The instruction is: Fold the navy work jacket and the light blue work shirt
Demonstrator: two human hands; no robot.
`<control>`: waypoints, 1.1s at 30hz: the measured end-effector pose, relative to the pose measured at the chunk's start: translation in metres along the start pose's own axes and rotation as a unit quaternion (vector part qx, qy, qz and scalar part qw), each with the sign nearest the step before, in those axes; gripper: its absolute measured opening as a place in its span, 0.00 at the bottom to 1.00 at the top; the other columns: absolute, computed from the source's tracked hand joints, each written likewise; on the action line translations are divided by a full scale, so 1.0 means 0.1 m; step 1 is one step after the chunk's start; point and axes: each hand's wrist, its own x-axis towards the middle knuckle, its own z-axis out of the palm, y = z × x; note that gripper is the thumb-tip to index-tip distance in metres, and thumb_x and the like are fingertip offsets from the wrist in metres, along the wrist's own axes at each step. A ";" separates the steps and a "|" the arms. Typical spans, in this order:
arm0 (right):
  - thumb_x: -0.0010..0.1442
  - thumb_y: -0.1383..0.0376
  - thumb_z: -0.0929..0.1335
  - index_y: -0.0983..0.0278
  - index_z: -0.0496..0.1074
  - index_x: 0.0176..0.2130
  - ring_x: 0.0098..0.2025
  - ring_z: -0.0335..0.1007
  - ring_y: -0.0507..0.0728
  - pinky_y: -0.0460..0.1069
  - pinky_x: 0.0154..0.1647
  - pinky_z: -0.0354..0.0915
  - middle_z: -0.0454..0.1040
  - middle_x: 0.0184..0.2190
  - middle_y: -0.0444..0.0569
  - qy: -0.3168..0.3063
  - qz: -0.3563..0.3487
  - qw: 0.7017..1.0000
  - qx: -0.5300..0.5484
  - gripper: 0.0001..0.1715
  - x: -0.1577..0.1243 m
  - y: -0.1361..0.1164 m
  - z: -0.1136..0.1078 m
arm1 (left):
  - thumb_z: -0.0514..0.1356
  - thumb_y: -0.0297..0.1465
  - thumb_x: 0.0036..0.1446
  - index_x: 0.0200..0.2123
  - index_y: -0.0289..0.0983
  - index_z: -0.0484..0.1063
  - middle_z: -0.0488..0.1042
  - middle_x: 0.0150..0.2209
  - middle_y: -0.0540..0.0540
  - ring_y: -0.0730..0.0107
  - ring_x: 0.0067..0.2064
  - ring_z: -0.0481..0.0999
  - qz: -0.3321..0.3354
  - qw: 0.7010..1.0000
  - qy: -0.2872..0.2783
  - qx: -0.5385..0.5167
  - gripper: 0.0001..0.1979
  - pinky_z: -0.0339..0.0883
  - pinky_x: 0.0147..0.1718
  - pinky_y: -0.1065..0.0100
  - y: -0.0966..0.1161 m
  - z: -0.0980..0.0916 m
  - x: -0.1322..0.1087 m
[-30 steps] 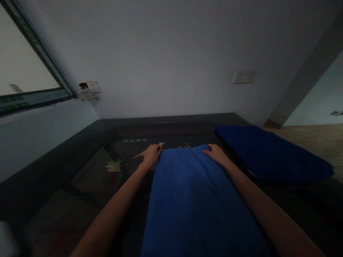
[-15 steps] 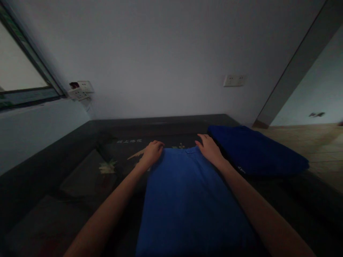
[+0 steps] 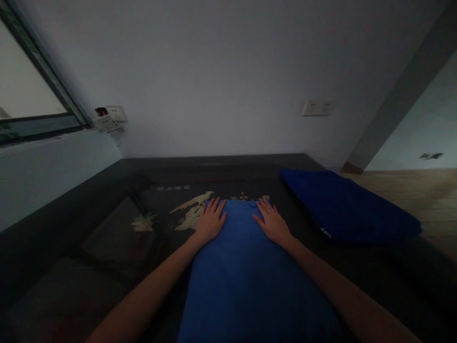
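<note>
A light blue garment (image 3: 246, 267) lies lengthwise on the dark glossy table (image 3: 150, 267), its narrow end pointing away from me. My left hand (image 3: 210, 220) rests flat on the far left corner of the cloth, fingers spread. On the far right corner lies my right hand (image 3: 272, 223), also flat with its fingers stretched out. Neither hand grips the fabric. The near end of the garment runs out of view at the bottom. What kind of garment it is, I cannot tell.
A folded dark blue cloth (image 3: 346, 207) with small white lettering lies to the right on the table. Bird and flower pictures (image 3: 194, 202) decorate the tabletop. Behind it stands a pale wall (image 3: 214, 95) with a socket plate (image 3: 317, 108); a power strip (image 3: 107, 124) is at the left corner.
Both hands have gone from bent fingers at the far edge to lying flat on the cloth. The fabric's far end looks smoother, and the camera view has shifted slightly.
</note>
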 end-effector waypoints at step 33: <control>0.66 0.48 0.55 0.54 0.54 0.64 0.68 0.41 0.61 0.64 0.66 0.44 0.50 0.67 0.47 -0.079 -0.132 0.986 0.071 0.31 -1.21 -0.26 -0.36 | 0.49 0.29 0.62 0.63 0.45 0.57 0.56 0.65 0.47 0.61 0.67 0.50 0.186 0.980 -0.060 -0.030 0.25 0.43 0.64 0.51 0.27 -0.44 -1.29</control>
